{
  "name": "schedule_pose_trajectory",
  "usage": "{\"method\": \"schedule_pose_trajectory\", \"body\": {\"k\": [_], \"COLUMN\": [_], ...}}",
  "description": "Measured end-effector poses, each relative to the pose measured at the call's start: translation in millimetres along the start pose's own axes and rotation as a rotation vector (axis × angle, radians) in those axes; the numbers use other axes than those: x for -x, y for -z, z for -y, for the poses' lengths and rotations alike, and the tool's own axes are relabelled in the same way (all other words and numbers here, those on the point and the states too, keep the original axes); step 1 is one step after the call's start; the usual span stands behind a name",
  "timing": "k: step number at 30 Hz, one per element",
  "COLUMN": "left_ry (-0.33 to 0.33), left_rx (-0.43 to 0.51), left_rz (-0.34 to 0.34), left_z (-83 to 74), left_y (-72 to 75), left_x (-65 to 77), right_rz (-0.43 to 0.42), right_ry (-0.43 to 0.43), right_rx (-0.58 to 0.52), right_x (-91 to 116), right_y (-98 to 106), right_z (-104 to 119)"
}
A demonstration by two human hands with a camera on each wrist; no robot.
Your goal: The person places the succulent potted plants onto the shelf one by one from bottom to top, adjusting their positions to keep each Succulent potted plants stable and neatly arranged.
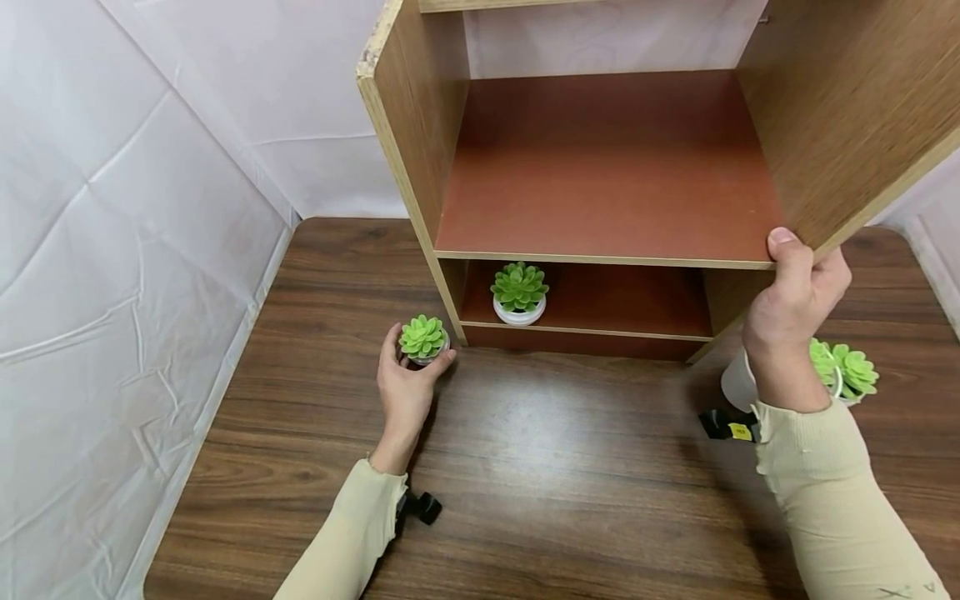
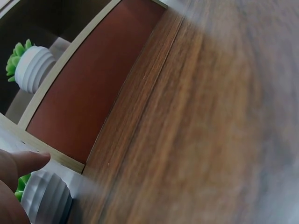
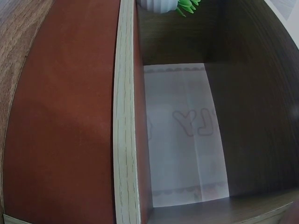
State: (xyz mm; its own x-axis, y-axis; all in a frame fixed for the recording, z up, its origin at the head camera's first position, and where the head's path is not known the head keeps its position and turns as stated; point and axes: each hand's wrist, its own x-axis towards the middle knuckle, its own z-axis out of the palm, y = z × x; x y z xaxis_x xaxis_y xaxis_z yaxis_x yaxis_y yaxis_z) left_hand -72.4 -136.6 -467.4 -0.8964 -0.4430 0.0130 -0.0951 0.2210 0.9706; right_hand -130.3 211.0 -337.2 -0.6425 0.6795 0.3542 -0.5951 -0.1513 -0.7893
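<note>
My left hand (image 1: 405, 392) curls its thumb and fingers round a small artificial succulent (image 1: 423, 336) in a ribbed white pot. It is at the table beside the front left corner of a wooden shelf unit (image 1: 600, 192); in the left wrist view the pot (image 2: 46, 198) shows below the thumb. A second potted succulent (image 1: 519, 287) sits at the left of the low shelf, near its front edge. My right hand (image 1: 797, 312) grips the front edge of the unit's right side panel, thumb inside and fingers outside. The right wrist view shows no hand clearly.
Right of the unit, partly behind my right forearm, stand a white container (image 1: 738, 383) and more green succulents (image 1: 855, 371). The brown wooden table (image 1: 525, 483) carries everything. White sheeting (image 1: 112, 250) hangs at the left and back.
</note>
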Motion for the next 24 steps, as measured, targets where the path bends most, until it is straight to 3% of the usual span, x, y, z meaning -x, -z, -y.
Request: {"method": "schedule_pose_trajectory", "body": {"k": [18, 24], "left_ry": [0.022, 0.059], "left_rx": [0.048, 0.066], "left_rz": [0.021, 0.036], "left_z": [4.2, -14.2], "left_y": [2.5, 6.0], "left_x": [-3.3, 0.8], "right_rz": [0.018, 0.031], "right_ry": [0.013, 0.029], "right_rx": [0.035, 0.033], "right_x": [1, -1], "right_y": [0, 0], "right_z": [-1, -2]}}
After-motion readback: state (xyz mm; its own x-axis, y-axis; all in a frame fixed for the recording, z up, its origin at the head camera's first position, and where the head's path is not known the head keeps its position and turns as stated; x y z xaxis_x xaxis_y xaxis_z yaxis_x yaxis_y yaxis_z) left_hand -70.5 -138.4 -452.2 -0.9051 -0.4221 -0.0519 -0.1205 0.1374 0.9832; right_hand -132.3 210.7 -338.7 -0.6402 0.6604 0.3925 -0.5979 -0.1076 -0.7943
